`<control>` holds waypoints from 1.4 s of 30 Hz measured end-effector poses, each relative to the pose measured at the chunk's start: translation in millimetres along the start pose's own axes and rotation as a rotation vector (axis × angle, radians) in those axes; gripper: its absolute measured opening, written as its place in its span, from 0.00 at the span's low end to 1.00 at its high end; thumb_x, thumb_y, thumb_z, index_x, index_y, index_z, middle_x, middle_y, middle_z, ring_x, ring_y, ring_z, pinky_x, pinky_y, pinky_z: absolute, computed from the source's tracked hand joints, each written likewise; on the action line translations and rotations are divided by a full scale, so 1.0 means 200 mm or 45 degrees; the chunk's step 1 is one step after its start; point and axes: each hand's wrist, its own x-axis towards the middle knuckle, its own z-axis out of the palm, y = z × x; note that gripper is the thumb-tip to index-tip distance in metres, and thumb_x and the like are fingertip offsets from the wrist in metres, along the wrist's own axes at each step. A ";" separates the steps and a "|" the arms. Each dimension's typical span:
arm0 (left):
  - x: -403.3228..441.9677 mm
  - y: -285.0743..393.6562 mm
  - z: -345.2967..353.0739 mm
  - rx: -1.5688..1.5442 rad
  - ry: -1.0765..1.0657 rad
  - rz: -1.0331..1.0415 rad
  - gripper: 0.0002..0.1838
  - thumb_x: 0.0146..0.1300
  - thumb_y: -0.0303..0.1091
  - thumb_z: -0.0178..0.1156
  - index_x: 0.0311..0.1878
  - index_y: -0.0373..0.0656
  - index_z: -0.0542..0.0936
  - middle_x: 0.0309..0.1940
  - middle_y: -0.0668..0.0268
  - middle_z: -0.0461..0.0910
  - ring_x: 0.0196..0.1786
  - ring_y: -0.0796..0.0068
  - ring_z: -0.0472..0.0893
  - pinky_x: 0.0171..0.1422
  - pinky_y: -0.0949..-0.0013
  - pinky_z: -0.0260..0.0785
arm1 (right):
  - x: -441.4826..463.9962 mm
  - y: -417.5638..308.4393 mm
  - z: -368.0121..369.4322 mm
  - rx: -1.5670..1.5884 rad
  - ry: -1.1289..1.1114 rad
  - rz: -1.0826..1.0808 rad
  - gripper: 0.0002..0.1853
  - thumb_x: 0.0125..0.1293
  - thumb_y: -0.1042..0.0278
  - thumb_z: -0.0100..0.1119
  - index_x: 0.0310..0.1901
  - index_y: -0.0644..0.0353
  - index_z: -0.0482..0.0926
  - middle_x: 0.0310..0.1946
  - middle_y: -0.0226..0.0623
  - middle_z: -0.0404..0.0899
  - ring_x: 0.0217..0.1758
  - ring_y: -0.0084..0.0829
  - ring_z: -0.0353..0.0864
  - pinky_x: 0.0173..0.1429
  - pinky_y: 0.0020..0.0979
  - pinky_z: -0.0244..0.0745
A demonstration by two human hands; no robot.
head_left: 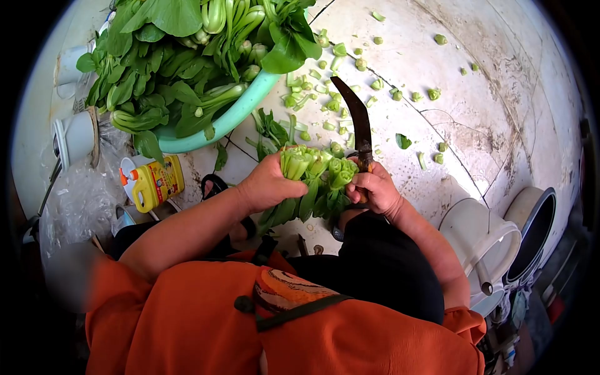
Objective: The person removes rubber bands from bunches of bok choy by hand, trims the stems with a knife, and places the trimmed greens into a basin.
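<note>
In the head view, my left hand (pixel 272 181) is closed around a bunch of bok choy (pixel 306 164), its pale cut stem ends facing up and its leaves hanging below. My right hand (pixel 374 187) grips the wooden handle of a sickle (pixel 356 112), whose dark curved blade points up and away from me. The right hand's fingers also touch the right side of the bunch. Beyond my left hand, a pale green basin (pixel 250 103) is heaped with leafy bok choy (pixel 181 69).
Cut stem ends (pixel 331 106) lie scattered over the dirty tiled floor (pixel 431 94). A yellow jug (pixel 159 181) and a crumpled plastic bag (pixel 87 200) are at the left. To the right stand a white bucket (pixel 472 237) and a dark-lined bucket (pixel 531 231).
</note>
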 end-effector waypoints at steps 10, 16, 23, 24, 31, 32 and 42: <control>-0.03 0.06 0.01 -0.182 0.059 -0.069 0.28 0.52 0.16 0.59 0.60 0.37 0.72 0.52 0.64 0.79 0.54 0.73 0.78 0.62 0.67 0.69 | 0.03 0.01 -0.03 0.237 0.154 0.073 0.07 0.59 0.71 0.52 0.33 0.66 0.75 0.21 0.39 0.75 0.17 0.29 0.71 0.21 0.29 0.69; 0.03 0.08 0.11 -0.100 -0.041 0.076 0.36 0.52 0.13 0.60 0.66 0.39 0.65 0.56 0.65 0.75 0.58 0.76 0.75 0.64 0.68 0.67 | 0.05 0.02 -0.03 0.027 -0.061 0.169 0.10 0.59 0.63 0.54 0.35 0.62 0.73 0.23 0.38 0.75 0.17 0.28 0.71 0.23 0.28 0.69; 0.07 0.04 0.15 0.003 0.144 0.146 0.30 0.52 0.14 0.62 0.60 0.39 0.69 0.49 0.67 0.79 0.51 0.77 0.78 0.58 0.70 0.71 | 0.03 0.01 -0.02 -0.105 -0.175 0.059 0.19 0.56 0.59 0.71 0.43 0.59 0.74 0.24 0.29 0.74 0.25 0.21 0.72 0.30 0.22 0.69; 0.08 0.04 0.16 0.064 0.187 0.163 0.28 0.53 0.14 0.63 0.58 0.39 0.70 0.48 0.67 0.79 0.50 0.77 0.79 0.58 0.70 0.71 | 0.03 0.00 0.00 -0.105 -0.176 0.057 0.19 0.56 0.59 0.71 0.43 0.59 0.74 0.24 0.29 0.74 0.25 0.21 0.72 0.30 0.22 0.69; 0.08 0.09 0.19 0.029 0.188 0.128 0.25 0.54 0.18 0.65 0.57 0.40 0.72 0.47 0.68 0.80 0.49 0.77 0.79 0.58 0.70 0.71 | -0.01 -0.03 0.03 -0.005 -0.061 0.036 0.10 0.59 0.69 0.69 0.38 0.62 0.78 0.22 0.26 0.73 0.21 0.19 0.69 0.26 0.21 0.66; 0.07 0.10 0.18 -0.118 0.096 0.014 0.26 0.55 0.19 0.65 0.58 0.40 0.72 0.47 0.68 0.80 0.49 0.76 0.79 0.57 0.69 0.72 | -0.02 -0.04 0.04 0.038 -0.095 0.017 0.10 0.59 0.69 0.69 0.38 0.62 0.78 0.21 0.26 0.73 0.21 0.19 0.69 0.27 0.21 0.66; 0.07 0.08 0.17 -0.340 -0.075 -0.083 0.20 0.57 0.22 0.64 0.55 0.39 0.77 0.47 0.64 0.81 0.48 0.73 0.81 0.56 0.67 0.74 | 0.01 -0.02 0.05 -0.184 0.010 -0.027 0.12 0.62 0.67 0.68 0.44 0.60 0.78 0.25 0.27 0.76 0.21 0.19 0.71 0.25 0.21 0.67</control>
